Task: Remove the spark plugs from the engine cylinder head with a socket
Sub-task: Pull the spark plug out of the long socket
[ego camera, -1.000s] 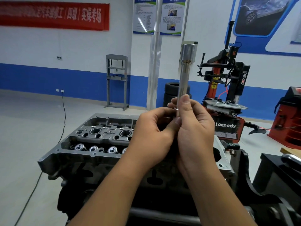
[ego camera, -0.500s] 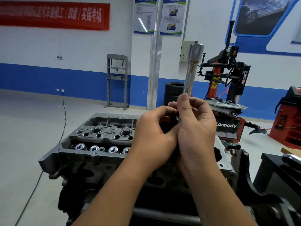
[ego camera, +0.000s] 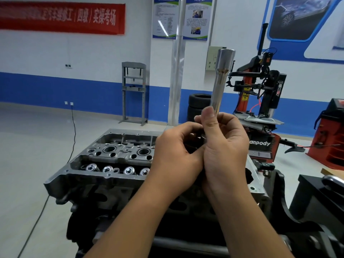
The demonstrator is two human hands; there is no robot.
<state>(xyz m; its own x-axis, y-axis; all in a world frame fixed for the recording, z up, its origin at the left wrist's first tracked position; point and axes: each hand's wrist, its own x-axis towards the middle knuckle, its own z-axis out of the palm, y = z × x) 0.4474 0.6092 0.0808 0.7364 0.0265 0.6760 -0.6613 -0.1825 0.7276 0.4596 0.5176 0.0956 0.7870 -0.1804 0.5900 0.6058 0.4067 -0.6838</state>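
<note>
A long chrome spark plug socket (ego camera: 220,79) stands almost upright above the engine, its wide end up. My right hand (ego camera: 225,146) grips its lower shaft, thumb pressed along it. My left hand (ego camera: 176,149) is curled against the socket's hidden lower end; what its fingers hold is covered. Below both hands sits the grey cylinder head (ego camera: 104,162) on its stand, with two round plug wells and a row of valve springs showing at its left. The head's right part is hidden behind my hands.
A red and black tyre changer (ego camera: 260,101) stands behind on the right, with stacked tyres (ego camera: 197,107) beside a metal pillar. A grey shop press (ego camera: 134,92) is by the far wall. A black cable (ego camera: 37,220) runs across the floor at left. Dark stand parts (ego camera: 307,211) sit at right.
The socket's top has tilted to the right and both hands have shifted slightly right. My grip on it is unchanged.
</note>
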